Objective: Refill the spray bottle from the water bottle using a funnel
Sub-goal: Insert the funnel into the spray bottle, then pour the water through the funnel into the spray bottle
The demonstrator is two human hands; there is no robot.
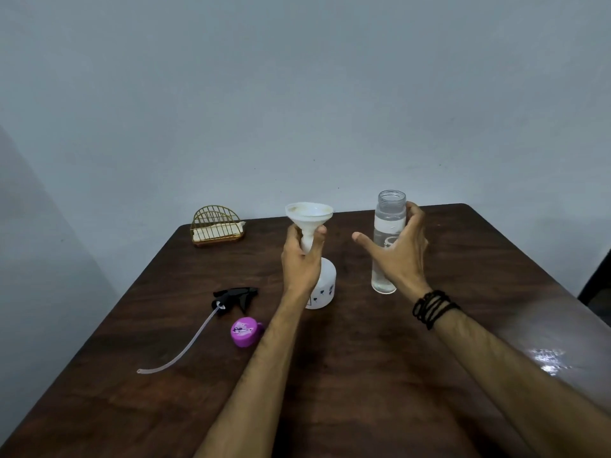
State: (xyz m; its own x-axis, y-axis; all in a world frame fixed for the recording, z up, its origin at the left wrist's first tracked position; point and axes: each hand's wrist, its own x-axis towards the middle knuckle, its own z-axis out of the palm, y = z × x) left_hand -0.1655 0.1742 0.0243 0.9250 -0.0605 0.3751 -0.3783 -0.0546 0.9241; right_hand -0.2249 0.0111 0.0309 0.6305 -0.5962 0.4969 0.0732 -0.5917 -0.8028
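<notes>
A white spray bottle with small dark flower prints stands mid-table, its top off. A white funnel sits upright in its neck. My left hand is closed around the bottle's neck and the funnel's stem. To the right stands a clear, uncapped water bottle, mostly full. My right hand is spread in front of it, thumb out to the left and fingers curving round its right side; I cannot tell if they touch it.
The black spray head with its long clear tube lies left of the spray bottle. A purple cap lies beside it. A gold wire holder stands at the back left of the dark wooden table. A wall is behind.
</notes>
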